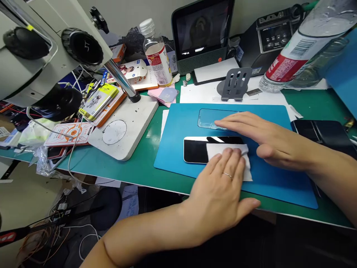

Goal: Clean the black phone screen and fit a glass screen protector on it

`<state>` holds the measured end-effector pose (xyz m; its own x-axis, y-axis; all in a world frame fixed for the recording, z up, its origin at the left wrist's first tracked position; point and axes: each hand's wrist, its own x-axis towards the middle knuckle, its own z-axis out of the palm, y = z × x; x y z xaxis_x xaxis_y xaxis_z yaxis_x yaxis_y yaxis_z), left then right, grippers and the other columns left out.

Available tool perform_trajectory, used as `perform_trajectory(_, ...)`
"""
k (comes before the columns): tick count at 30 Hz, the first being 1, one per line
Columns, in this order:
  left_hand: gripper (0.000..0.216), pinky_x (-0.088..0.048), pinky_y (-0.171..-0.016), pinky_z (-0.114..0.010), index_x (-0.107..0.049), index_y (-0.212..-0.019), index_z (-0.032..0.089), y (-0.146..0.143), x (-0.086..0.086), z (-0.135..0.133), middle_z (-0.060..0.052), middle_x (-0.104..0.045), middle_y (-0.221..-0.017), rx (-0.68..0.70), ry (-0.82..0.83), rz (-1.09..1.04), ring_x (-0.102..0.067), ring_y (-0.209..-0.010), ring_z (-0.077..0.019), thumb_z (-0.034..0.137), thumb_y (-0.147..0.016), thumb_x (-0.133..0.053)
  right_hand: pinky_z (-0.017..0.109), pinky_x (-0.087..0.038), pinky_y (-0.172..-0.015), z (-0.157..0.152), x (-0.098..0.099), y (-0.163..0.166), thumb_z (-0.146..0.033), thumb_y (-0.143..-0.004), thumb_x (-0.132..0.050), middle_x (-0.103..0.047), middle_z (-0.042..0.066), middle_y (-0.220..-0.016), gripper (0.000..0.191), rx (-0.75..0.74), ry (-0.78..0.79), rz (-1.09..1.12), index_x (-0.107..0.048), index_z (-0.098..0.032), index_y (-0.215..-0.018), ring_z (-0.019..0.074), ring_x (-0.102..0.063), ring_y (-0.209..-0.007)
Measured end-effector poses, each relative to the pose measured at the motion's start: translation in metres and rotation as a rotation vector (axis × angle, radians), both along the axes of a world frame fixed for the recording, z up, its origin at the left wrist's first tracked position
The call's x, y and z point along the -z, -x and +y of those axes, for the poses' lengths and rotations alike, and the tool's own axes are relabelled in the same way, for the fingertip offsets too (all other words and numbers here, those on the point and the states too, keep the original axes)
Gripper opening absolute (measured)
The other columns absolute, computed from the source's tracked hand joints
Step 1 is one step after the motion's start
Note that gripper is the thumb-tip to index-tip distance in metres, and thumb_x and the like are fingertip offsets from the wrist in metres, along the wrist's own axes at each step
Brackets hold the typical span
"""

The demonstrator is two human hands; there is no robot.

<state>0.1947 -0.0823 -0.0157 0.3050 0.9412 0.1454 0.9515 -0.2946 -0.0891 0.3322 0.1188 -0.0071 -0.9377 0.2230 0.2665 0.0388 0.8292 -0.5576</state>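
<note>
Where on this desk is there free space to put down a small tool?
Free: the left end of the blue mat, between the phone and the microscope base; also the green mat strip in front of that base. Crowded: the left side, heaped with packets, and the back row with bottles and the stand.

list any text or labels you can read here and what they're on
No text reads clearly.
Upright bottle, red label: print too small.
Lying bottle, red label and barcode: blurred.
Black device, raised lettering on top: illegible.
Yellow box and orange card: print too small.
</note>
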Motion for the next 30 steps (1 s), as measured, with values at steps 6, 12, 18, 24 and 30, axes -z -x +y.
perform_trajectory(6, 0.086, -0.032, -0.132, -0.039, -0.041, -0.162, 0.0, -0.01, -0.001, 0.012, -0.018, -0.043, -0.17, 0.026, 0.015, -0.003, -0.037, -0.161, -0.0303, 0.066, -0.11, -0.023, 0.061, -0.044, -0.119, 0.007, 0.003, -0.008, -0.089, -0.092, -0.018, -0.062, 0.009, -0.155, 0.093, 0.039, -0.019, 0.0, -0.046, -0.037, -0.164, 0.0416, -0.055, -0.141)
perform_trajectory(12, 0.086, -0.035, -0.132, -0.044, -0.04, -0.162, 0.002, 0.048, -0.003, 0.01, -0.018, -0.038, -0.172, -0.076, 0.068, -0.076, -0.036, -0.162, -0.0311, 0.067, -0.11, -0.022, 0.064, -0.04, -0.121, 0.004, 0.0, -0.007, -0.089, -0.092, -0.017, -0.063, 0.014, -0.153, 0.097, 0.06, -0.029, -0.014, -0.051, -0.031, -0.162, 0.0414, -0.055, -0.142)
perform_trajectory(18, 0.076, -0.041, -0.129, -0.052, -0.036, -0.163, -0.001, 0.085, 0.0, -0.019, -0.022, -0.032, -0.173, -0.168, 0.094, -0.074, -0.034, -0.162, -0.0352, 0.056, -0.114, -0.023, 0.062, -0.038, -0.123, 0.004, 0.002, -0.007, -0.087, -0.094, -0.021, -0.062, 0.01, -0.155, 0.09, 0.058, 0.002, 0.024, -0.05, -0.035, -0.162, 0.0405, -0.055, -0.142)
perform_trajectory(24, 0.065, -0.044, -0.126, -0.058, -0.031, -0.164, 0.001, 0.081, 0.0, -0.05, -0.023, -0.032, -0.173, -0.222, 0.102, -0.083, -0.027, -0.164, -0.0371, 0.042, -0.114, -0.033, 0.061, -0.038, -0.122, 0.004, 0.005, -0.008, -0.087, -0.095, -0.019, -0.06, 0.006, -0.157, 0.088, 0.047, 0.02, 0.011, -0.048, -0.039, -0.162, 0.0393, -0.053, -0.144)
perform_trajectory(30, 0.064, -0.046, -0.125, -0.053, -0.04, -0.16, -0.002, 0.06, -0.001, -0.043, -0.023, -0.038, -0.17, -0.141, 0.065, -0.019, -0.038, -0.16, -0.0362, 0.043, -0.114, -0.029, 0.059, -0.038, -0.121, 0.001, -0.002, -0.003, -0.088, -0.094, -0.018, -0.061, 0.007, -0.155, 0.091, 0.043, 0.023, -0.009, -0.049, -0.037, -0.162, 0.0378, -0.054, -0.142)
